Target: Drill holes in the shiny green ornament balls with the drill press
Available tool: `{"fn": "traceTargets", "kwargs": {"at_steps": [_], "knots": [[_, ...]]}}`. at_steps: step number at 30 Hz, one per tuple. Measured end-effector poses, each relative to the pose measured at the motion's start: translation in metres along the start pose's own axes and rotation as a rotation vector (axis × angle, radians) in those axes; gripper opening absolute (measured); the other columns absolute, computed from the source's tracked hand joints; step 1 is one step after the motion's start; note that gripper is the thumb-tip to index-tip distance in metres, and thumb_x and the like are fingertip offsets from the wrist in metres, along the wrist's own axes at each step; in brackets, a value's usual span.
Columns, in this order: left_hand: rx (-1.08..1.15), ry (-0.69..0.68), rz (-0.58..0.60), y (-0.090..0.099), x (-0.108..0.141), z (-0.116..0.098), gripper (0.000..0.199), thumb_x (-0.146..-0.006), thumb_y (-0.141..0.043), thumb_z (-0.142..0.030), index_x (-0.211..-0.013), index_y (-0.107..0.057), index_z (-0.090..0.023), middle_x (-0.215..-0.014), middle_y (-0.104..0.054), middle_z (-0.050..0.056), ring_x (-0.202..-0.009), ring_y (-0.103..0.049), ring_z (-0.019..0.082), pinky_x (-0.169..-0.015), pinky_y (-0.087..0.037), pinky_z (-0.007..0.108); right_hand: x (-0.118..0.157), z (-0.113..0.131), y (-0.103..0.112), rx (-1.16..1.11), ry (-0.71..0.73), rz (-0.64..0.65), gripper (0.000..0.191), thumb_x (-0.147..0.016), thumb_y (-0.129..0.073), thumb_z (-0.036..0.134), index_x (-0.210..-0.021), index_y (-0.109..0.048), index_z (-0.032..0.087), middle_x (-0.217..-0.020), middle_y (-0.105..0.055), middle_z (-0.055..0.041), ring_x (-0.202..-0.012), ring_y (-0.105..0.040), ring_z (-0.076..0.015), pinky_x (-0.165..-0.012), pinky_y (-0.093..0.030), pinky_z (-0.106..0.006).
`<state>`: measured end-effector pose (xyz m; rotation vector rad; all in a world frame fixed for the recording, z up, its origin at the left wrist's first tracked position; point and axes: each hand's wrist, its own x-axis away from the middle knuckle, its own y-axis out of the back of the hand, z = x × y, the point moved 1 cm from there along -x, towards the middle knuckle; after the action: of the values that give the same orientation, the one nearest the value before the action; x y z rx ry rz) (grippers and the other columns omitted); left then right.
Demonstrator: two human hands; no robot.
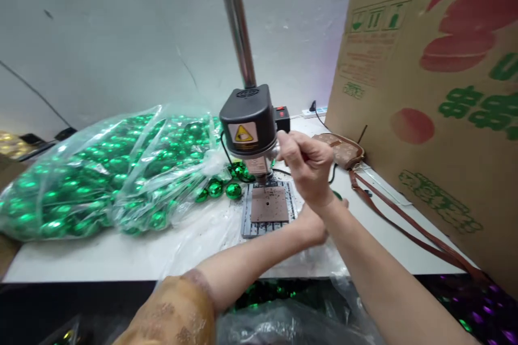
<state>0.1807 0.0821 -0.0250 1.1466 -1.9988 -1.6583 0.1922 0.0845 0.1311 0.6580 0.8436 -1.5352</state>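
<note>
Press (247, 118) upright on the worktop (109, 261). Right hand (305, 164) clenched against its side; anything inside the fist is hidden. Left hand (313, 223) partly covered by the right wrist; cannot tell whether it grasps. A green item (337, 194) beyond shows only as a sliver. Box (404, 135) cut off at right.

The drill press (247, 121) stands on the table (81, 259), in the middle of our clock. A flat board (269, 213) lies on its base (246, 221). At 9 o'clock is a bag of balls (101, 178). Loose balls (233, 190) sit at 10, between bag and base. A power strip (313, 113) is back at 1. The purse (343, 151) is at 2, its strap (399, 226) running to 4. A box (445, 161) is at 3. The wall (121, 38) is behind, at 12.
</note>
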Motion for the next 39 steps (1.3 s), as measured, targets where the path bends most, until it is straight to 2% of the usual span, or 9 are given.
{"fn": "traceTargets", "kwargs": {"at_steps": [4, 11, 17, 22, 25, 30, 33, 37, 39], "knots": [[-0.244, 0.077, -0.019, 0.027, 0.107, 0.014, 0.048, -0.090, -0.057, -0.019, -0.136, -0.057, -0.033, -0.127, -0.059, 0.015, -0.092, -0.066, 0.027, -0.075, -0.058, 0.042, 0.002, -0.001, 0.000, 0.008, 0.000, -0.049, 0.041, -0.092, -0.060, 0.034, -0.055, -0.055, 0.016, -0.048, -0.042, 0.0074, -0.045, -0.036, -0.0004, -0.049, -0.031, -0.022], [-0.455, 0.621, -0.170, 0.084, 0.210, 0.136, 0.048, -0.092, -0.055, -0.023, -0.140, -0.056, -0.030, -0.136, -0.052, 0.016, -0.096, -0.069, 0.026, -0.076, -0.059, 0.037, 0.007, -0.007, -0.005, 0.035, 0.023, -0.188, 0.039, -0.089, -0.063, 0.034, -0.054, -0.056, 0.017, -0.045, -0.042, 0.0065, -0.043, -0.038, -0.0034, -0.046, -0.028, -0.025], [-0.458, 0.610, -0.141, 0.079, 0.214, 0.171, 0.054, -0.091, -0.062, -0.032, -0.145, -0.052, -0.029, -0.138, -0.055, 0.017, -0.112, -0.064, 0.033, -0.093, -0.056, 0.047, 0.005, -0.015, -0.004, 0.002, 0.074, -0.243, 0.035, -0.084, -0.066, 0.027, -0.051, -0.056, 0.017, -0.044, -0.045, 0.0050, -0.039, -0.038, -0.0047, -0.046, -0.036, -0.028], [-0.286, 0.421, -0.403, 0.096, 0.200, 0.176, 0.029, -0.087, -0.060, -0.021, -0.115, -0.067, -0.024, -0.130, -0.063, 0.013, -0.124, -0.059, 0.030, -0.104, -0.050, 0.046, 0.004, -0.019, -0.003, 0.018, 0.114, -0.263, 0.037, -0.082, -0.067, 0.027, -0.049, -0.053, 0.018, -0.042, -0.042, 0.0042, -0.038, -0.040, -0.0064, -0.041, -0.029, -0.028], [-0.063, 0.346, -0.634, 0.119, 0.182, 0.188, 0.019, -0.083, -0.047, -0.010, -0.084, -0.062, -0.022, -0.105, -0.071, 0.008, -0.105, -0.067, 0.023, -0.095, -0.055, 0.039, 0.004, -0.018, -0.003, 0.005, 0.114, -0.264, 0.034, -0.081, -0.067, 0.025, -0.049, -0.056, 0.018, -0.042, -0.043, 0.0032, -0.037, -0.040, -0.0071, -0.040, -0.028, -0.028], [0.486, 0.469, -0.868, 0.137, 0.142, 0.206, 0.015, -0.080, -0.037, -0.012, -0.074, -0.046, -0.023, -0.067, -0.066, 0.001, -0.060, -0.065, 0.017, -0.059, -0.054, 0.030, 0.005, -0.018, -0.003, -0.005, 0.132, -0.248, 0.030, -0.079, -0.067, 0.021, -0.050, -0.060, 0.018, -0.043, -0.046, 0.0018, -0.038, -0.041, -0.0080, -0.039, -0.026, -0.029], [0.313, 0.311, -0.999, 0.134, 0.133, 0.200, 0.015, -0.084, -0.040, -0.016, -0.072, -0.046, -0.023, -0.067, -0.064, 0.002, -0.059, -0.062, 0.016, -0.058, -0.051, 0.029, 0.005, -0.018, -0.003, 0.005, 0.136, -0.257, 0.031, -0.080, -0.067, 0.022, -0.050, -0.059, 0.018, -0.044, -0.046, 0.0018, -0.039, -0.042, -0.0080, -0.040, -0.026, -0.029], [-0.105, -0.183, -0.710, 0.121, 0.138, 0.181, 0.021, -0.089, -0.046, -0.027, -0.069, -0.051, -0.023, -0.070, -0.066, 0.005, -0.063, -0.061, 0.016, -0.062, -0.048, 0.030, 0.006, -0.017, -0.004, 0.034, 0.123, -0.263, 0.032, -0.082, -0.066, 0.025, -0.051, -0.059, 0.019, -0.044, -0.045, 0.0032, -0.040, -0.041, -0.0071, -0.043, -0.029, -0.030], [-0.160, -0.242, -0.624, 0.116, 0.143, 0.180, 0.023, -0.090, -0.044, -0.025, -0.069, -0.051, -0.023, -0.067, -0.063, 0.004, -0.059, -0.057, 0.015, -0.059, -0.046, 0.030, 0.006, -0.016, -0.004, 0.021, 0.130, -0.250, 0.033, -0.083, -0.066, 0.026, -0.051, -0.059, 0.019, -0.044, -0.045, 0.0038, -0.040, -0.041, -0.0072, -0.045, -0.033, -0.030]]}}
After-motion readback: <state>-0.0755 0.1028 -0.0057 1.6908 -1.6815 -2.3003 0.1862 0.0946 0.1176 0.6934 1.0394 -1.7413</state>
